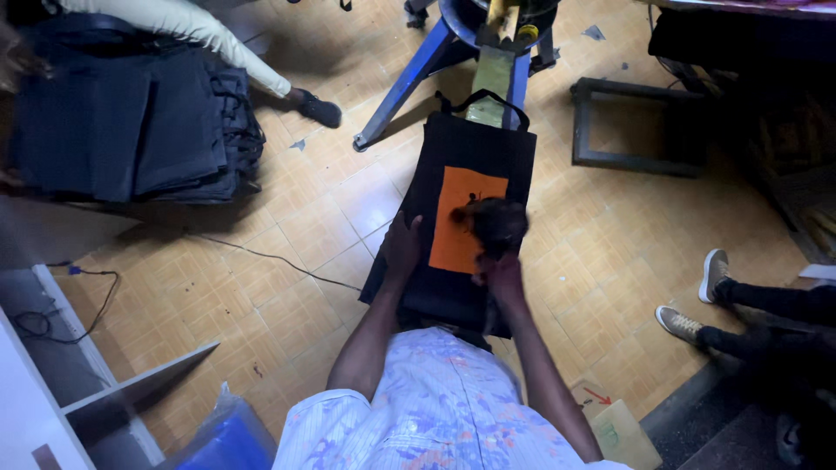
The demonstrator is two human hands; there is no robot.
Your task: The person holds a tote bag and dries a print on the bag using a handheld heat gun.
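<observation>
**Hands on a black bag with an orange patch**

A black bag (pixel 470 174) lies flat on a narrow board, handles pointing away from the person. An orange rectangle (pixel 461 218) sits in the middle of the bag. The left hand (pixel 403 248) rests on the bag's left edge, fingers spread flat against the cloth. The right hand (pixel 498 271) is on the bag just below the orange rectangle and grips a dark wad (pixel 495 222), possibly a rag, pressed on the rectangle's right side. Beyond the bag's handles stands a blue metal stand (pixel 418 65). Far left of the bag lies a stack of dark cloth (pixel 131 122). Right of the bag, another person's grey shoes (pixel 697 300) rest on the tiled floor (pixel 287 226).
</observation>
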